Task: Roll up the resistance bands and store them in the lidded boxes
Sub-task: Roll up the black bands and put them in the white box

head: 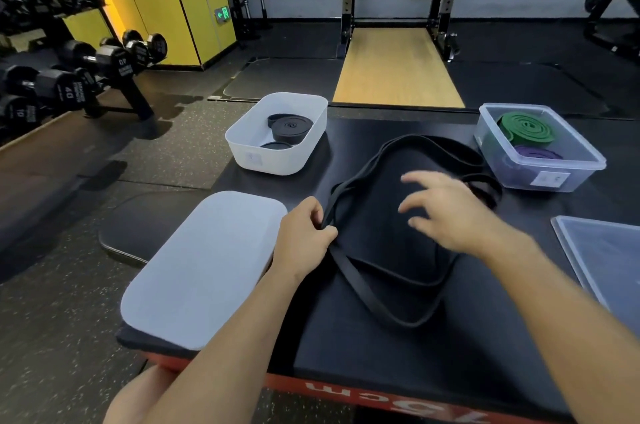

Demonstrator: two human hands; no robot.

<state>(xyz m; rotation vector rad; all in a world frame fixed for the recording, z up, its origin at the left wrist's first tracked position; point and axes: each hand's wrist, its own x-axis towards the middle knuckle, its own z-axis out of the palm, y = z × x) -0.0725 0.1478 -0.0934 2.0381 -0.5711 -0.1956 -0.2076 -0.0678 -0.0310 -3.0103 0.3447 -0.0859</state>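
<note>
A long black resistance band (375, 307) lies unrolled in loose loops across the black padded platform (363, 347). My left hand (304, 240) pinches the band at its left bend. My right hand (446, 212) hovers above the loops with fingers spread, holding nothing. A white open box (249, 153) at the back left holds rolled black bands (291, 127). A clear box (554, 177) at the back right holds a rolled green band (526, 129) and a purple band (538, 154). A white lid (204, 271) lies flat at the left, and a clear lid (602, 250) lies at the right edge.
The platform's red front edge (381, 396) is close to me. A dumbbell rack (79, 70) stands on the floor to the left. A squat rack with a wooden floor strip (398, 66) stands behind the platform.
</note>
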